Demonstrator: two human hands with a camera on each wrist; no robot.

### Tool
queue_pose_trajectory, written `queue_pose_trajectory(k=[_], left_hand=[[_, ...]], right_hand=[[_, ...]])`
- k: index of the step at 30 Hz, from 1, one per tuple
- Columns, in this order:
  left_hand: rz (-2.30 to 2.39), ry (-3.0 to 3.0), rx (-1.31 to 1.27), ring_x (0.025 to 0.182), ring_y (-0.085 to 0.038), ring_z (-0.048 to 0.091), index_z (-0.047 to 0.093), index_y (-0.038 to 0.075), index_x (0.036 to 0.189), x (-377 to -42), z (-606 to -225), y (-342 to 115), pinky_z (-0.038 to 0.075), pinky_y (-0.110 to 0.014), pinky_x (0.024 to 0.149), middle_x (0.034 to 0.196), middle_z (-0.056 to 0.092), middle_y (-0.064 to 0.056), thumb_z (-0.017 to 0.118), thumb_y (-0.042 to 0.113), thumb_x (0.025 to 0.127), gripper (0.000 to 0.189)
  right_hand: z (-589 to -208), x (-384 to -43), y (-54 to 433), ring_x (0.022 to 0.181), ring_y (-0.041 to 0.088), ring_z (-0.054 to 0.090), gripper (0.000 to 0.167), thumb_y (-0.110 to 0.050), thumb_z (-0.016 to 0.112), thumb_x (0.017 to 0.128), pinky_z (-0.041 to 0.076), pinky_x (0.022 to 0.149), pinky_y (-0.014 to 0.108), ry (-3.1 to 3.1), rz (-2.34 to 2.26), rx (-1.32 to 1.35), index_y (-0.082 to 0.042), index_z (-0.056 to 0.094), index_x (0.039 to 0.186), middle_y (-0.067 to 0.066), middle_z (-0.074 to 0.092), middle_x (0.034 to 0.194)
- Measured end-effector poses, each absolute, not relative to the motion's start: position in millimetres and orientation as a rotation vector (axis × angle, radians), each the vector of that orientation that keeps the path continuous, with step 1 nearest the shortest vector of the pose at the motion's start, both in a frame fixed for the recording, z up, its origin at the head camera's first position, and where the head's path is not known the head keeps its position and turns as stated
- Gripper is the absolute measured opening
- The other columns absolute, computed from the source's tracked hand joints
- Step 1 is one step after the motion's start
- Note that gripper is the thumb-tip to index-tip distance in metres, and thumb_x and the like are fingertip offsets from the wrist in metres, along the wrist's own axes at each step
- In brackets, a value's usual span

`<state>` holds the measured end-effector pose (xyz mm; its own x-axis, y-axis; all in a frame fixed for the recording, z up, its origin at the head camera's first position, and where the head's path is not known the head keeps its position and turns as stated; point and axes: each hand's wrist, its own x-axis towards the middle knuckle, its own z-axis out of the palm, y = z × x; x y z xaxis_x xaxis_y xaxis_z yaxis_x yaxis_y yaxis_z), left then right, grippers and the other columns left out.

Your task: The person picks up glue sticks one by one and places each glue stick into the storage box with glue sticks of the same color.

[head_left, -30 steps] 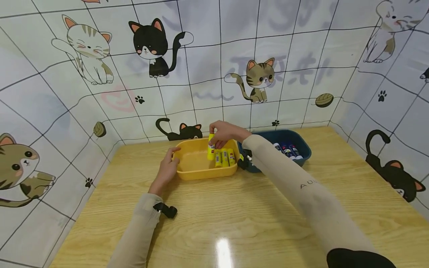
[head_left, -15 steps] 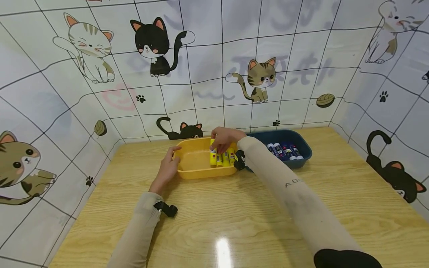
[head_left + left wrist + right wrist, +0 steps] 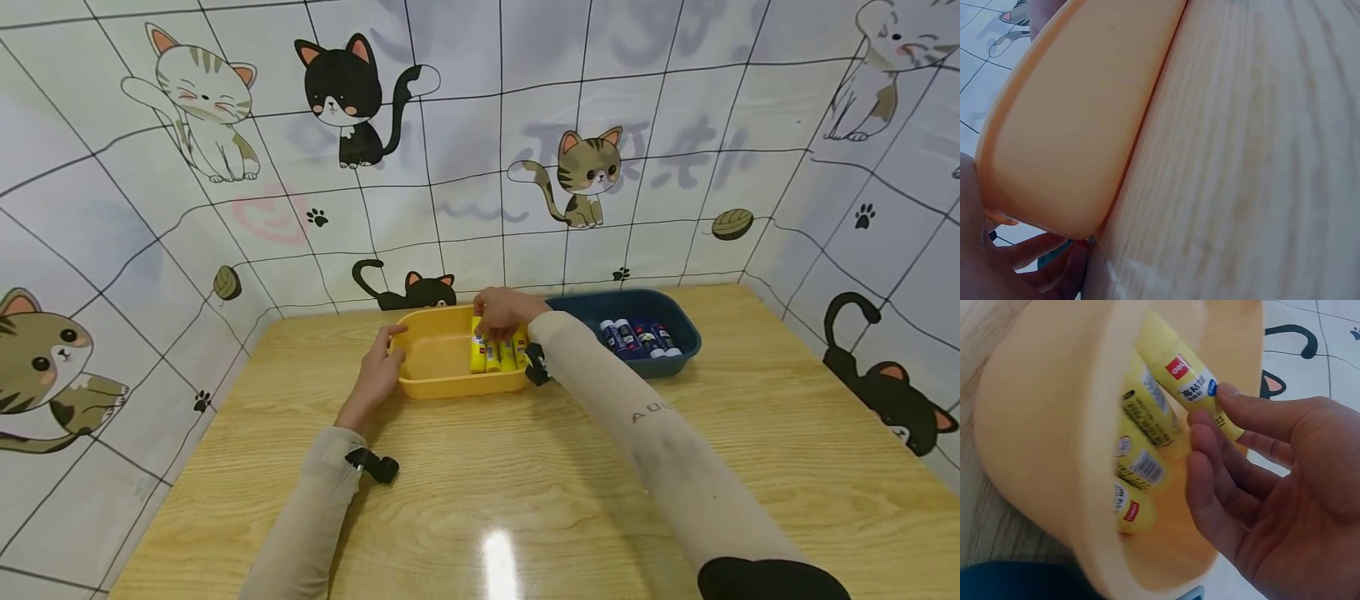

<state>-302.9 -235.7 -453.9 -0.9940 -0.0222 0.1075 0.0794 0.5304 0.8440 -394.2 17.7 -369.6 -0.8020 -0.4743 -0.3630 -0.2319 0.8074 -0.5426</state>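
In the yellow plastic basket [image 3: 461,386] a row of yellow glue sticks [image 3: 506,357] lies at the right end. My right hand [image 3: 504,312] pinches the leftmost yellow glue stick [image 3: 1185,372] near its end, thumb against fingers. In the right wrist view that stick lies tilted beside several others [image 3: 1141,459], low in the basket. At the basket's left end my left hand [image 3: 377,371] grips the rim. Its fingers [image 3: 1041,265] curl around the outer corner in the left wrist view.
A dark blue basket [image 3: 678,312] with several dark blue glue sticks [image 3: 637,337] stands to the right of the yellow one, partly behind my right forearm. Both stand on a wooden table [image 3: 450,483] before a wall covering [image 3: 465,125] printed with cats.
My right hand has lowered the yellow glue stick from upright above the basket floor to the left side of the row. My left hand keeps its grip on the rim.
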Motion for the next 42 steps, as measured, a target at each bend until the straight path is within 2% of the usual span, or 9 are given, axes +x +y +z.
queue_pose_trajectory(k=[9, 25, 30, 35, 42], left_hand=[[-1.446, -2.653, -0.06, 0.149, -0.04, 0.034, 0.044, 0.015, 0.15, -304, -455, -237, 0.032, -0.059, 0.119, 0.162, 0.039, -0.019, 0.04, 0.013, 0.103, 0.047], [-1.469, -2.65, -0.045, 0.15, -0.038, 0.034, 0.045, 0.016, 0.149, -305, -455, -235, 0.035, -0.058, 0.117, 0.162, 0.039, -0.019, 0.041, 0.015, 0.103, 0.047], [-1.469, -2.643, -0.046, 0.149, -0.038, 0.035, 0.046, 0.016, 0.149, -305, -455, -234, 0.035, -0.059, 0.117, 0.161, 0.04, -0.019, 0.041, 0.015, 0.103, 0.047], [-1.469, -2.646, -0.045, 0.147, -0.038, 0.036, 0.045, 0.016, 0.149, -304, -455, -234, 0.034, -0.058, 0.117, 0.16, 0.041, -0.019, 0.041, 0.015, 0.102, 0.047], [-1.487, -2.645, -0.04, 0.149, -0.038, 0.034, 0.045, 0.016, 0.149, -303, -455, -234, 0.033, -0.059, 0.118, 0.161, 0.04, -0.018, 0.041, 0.015, 0.103, 0.047]], right_hand=[[-380, -397, 9, 0.07, 0.016, 0.061, 0.031, -0.024, 0.067, 0.101, 0.054, 0.064, 0.026, 2.546, -0.545, -0.558, -0.008, 0.059, 0.127, 0.006, 0.066, 0.086], [-389, -399, 14, 0.063, 0.016, 0.05, 0.029, -0.025, 0.064, 0.102, 0.043, 0.058, 0.025, 2.494, -0.504, -0.52, -0.008, 0.063, 0.126, 0.002, 0.055, 0.075], [-389, -400, 17, 0.062, 0.016, 0.05, 0.03, -0.026, 0.064, 0.102, 0.043, 0.058, 0.026, 2.481, -0.528, -0.537, -0.008, 0.063, 0.126, 0.002, 0.054, 0.074], [-389, -401, 22, 0.064, 0.014, 0.055, 0.033, -0.03, 0.065, 0.102, 0.049, 0.06, 0.025, 2.518, -0.533, -0.62, -0.009, 0.065, 0.128, 0.002, 0.059, 0.079], [-378, -391, 37, 0.058, 0.015, 0.052, 0.047, -0.03, 0.063, 0.103, 0.048, 0.058, 0.029, 2.489, -0.613, -0.729, -0.007, 0.056, 0.143, 0.006, 0.059, 0.072]])
